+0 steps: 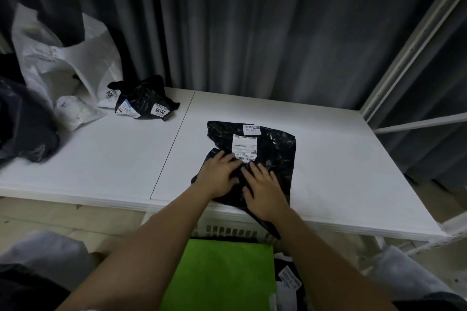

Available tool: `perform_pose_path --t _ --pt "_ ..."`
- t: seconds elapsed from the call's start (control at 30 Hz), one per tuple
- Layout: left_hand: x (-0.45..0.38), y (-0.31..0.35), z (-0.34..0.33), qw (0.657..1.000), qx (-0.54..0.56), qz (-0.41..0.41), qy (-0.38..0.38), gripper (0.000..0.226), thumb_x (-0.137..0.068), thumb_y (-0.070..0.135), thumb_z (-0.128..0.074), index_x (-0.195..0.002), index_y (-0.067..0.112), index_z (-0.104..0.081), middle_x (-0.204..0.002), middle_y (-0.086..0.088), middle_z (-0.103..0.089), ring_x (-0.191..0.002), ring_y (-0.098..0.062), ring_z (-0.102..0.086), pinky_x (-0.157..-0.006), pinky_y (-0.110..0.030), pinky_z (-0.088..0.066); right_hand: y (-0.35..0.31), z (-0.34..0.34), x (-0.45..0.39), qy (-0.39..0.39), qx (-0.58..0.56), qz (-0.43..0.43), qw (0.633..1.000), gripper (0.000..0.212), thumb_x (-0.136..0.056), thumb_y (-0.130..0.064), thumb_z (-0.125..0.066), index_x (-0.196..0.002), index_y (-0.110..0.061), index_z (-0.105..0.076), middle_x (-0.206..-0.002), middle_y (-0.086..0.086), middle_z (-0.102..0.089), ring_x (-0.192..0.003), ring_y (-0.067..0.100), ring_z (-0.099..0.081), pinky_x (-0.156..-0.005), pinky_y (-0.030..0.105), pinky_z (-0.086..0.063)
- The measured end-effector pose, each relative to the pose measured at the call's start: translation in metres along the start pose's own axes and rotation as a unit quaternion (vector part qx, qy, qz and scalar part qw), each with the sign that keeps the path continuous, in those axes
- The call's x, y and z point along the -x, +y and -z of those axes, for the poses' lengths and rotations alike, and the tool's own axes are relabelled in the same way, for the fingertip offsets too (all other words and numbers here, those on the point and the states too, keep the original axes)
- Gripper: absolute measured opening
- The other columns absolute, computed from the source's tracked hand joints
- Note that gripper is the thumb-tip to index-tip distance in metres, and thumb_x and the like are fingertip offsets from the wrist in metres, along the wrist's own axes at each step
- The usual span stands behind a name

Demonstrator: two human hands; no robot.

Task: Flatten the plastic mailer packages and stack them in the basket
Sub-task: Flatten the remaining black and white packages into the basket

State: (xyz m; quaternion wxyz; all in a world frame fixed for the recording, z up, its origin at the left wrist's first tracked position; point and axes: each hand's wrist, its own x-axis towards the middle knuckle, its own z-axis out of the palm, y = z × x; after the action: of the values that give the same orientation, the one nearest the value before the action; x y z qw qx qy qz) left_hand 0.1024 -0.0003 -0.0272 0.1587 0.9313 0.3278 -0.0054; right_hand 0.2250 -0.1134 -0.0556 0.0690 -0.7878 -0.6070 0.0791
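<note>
Hands – left hand [219, 176] and right hand [262, 190] lay flat, side by side, pressing black mailer [267, 154] on worktop [341, 171] | Risk – overhanging near edge could slide off toward basket [227, 230] unflattened.

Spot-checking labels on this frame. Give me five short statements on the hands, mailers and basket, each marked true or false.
1. Both hands, left hand and right hand, press on the black mailer. True.
2. That mailer lies wholly on the table. False: its near corner hangs over the edge.
3. A crumpled black mailer sits at the far left. True.
4. The basket holds a red mailer on top. False: a green mailer.
5. The right hand holds a label. False: it lies flat.
</note>
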Motion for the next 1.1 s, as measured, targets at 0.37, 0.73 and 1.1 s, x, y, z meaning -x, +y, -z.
perform_pose_path --t 0.37,0.73,1.1 --pt "0.008 -0.025 -0.019 0.951 -0.096 0.273 -0.111 0.085 -0.085 0.077 -0.003 -0.147 0.027 0.024 -0.156 -0.009 0.025 -0.145 -0.032 0.021 -0.111 -0.057 0.015 0.027 -0.018 0.018 -0.01 0.013 -0.164 0.986 0.101 -0.067 -0.067 0.022 -0.154 -0.021 0.004 -0.162 0.004 0.008 -0.148 0.021 0.01 -0.116 0.045 0.012" --pt "0.027 -0.027 0.005 0.948 0.106 0.3 -0.009 0.063 -0.09 0.045 -0.058 -0.132 0.005 -0.032 -0.132 -0.019 -0.035 -0.121 -0.039 -0.043 -0.095 -0.043 -0.04 -0.008 0.015 0.023 0.007 0.122 -0.147 0.982 0.048 -0.097 -0.047 -0.037 -0.107 -0.007 -0.061 -0.107 0.014 -0.059 -0.092 0.031 -0.062 -0.071 0.034 -0.045" --pt "0.02 -0.076 0.028 0.936 0.323 0.067 0.123 0.053 -0.086 -0.019 -0.037 -0.121 0.013 -0.06 -0.097 -0.001 -0.066 -0.099 -0.016 -0.058 -0.078 -0.016 -0.041 0.031 0.033 -0.043 0.023 0.079 0.095 0.992 0.061 -0.093 -0.047 -0.02 -0.151 -0.03 -0.025 -0.161 -0.001 -0.008 -0.149 0.026 0.003 -0.117 0.049 0.007"
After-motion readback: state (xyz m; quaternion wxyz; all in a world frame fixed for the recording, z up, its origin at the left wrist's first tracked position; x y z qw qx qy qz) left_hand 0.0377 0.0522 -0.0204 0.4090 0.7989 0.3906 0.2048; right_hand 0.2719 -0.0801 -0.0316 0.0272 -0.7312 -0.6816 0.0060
